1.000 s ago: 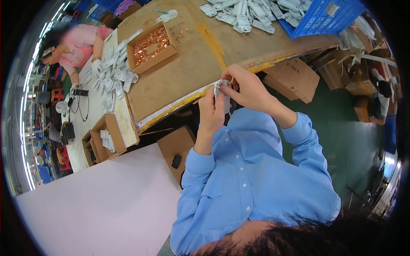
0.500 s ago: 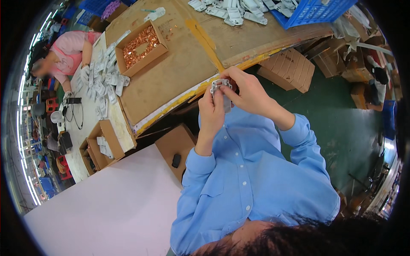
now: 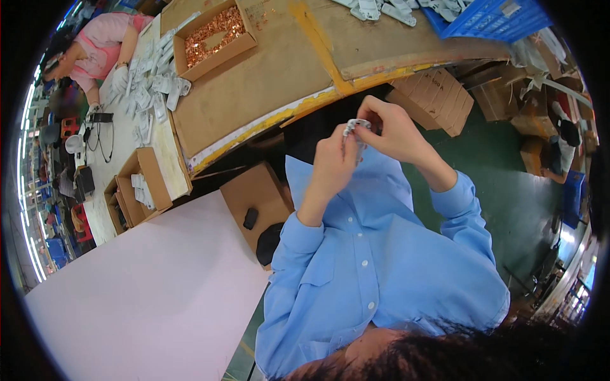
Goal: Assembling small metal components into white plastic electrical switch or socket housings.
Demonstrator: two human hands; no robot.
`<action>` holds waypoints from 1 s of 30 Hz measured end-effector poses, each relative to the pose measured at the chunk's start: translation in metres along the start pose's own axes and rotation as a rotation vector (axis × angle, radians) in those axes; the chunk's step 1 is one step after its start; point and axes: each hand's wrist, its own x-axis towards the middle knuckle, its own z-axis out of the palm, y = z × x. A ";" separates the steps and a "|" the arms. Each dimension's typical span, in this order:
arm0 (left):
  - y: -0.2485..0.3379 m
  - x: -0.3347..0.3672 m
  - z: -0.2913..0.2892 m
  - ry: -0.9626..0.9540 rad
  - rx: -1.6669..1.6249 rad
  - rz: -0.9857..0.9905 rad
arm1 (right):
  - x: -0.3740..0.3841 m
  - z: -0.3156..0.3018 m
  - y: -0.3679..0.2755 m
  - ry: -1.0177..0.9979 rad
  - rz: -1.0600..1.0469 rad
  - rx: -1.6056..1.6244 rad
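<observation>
Both my hands meet in front of my chest, just off the table's near edge, around a small white plastic housing (image 3: 358,127). My left hand (image 3: 333,164) grips the housing from its left side, with fingers curled round it. From the right, my right hand (image 3: 395,132) pinches its upper part between thumb and fingers. The housing is tilted, and my fingers cover much of it. Whether a smaller piece sits in my right fingertips cannot be made out.
On the brown table (image 3: 267,82) stands a carton of copper-coloured small parts (image 3: 213,41). Beside it lie heaped white housings (image 3: 149,89), where a co-worker's gloved hand (image 3: 119,79) reaches in. A blue crate (image 3: 499,19) is at far right, cartons (image 3: 435,98) below, and a white board (image 3: 146,286) at left.
My hands have shifted right in the view, and the housing has turned so less of its face shows. The surroundings have also shifted as the view moved.
</observation>
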 end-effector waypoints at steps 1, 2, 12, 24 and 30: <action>-0.003 -0.003 0.005 -0.023 -0.009 -0.011 | -0.007 -0.001 0.003 0.011 0.027 0.001; -0.006 -0.005 0.010 -0.050 -0.024 0.004 | -0.015 -0.002 0.006 0.024 0.054 0.003; -0.008 -0.020 0.020 -0.222 0.083 0.021 | -0.066 0.021 0.020 0.265 0.080 -0.023; -0.012 -0.025 0.037 -0.297 0.074 -0.015 | -0.086 0.018 0.031 0.278 0.186 0.098; -0.010 -0.023 0.061 -0.292 0.085 -0.026 | -0.098 0.002 0.040 0.297 0.166 0.060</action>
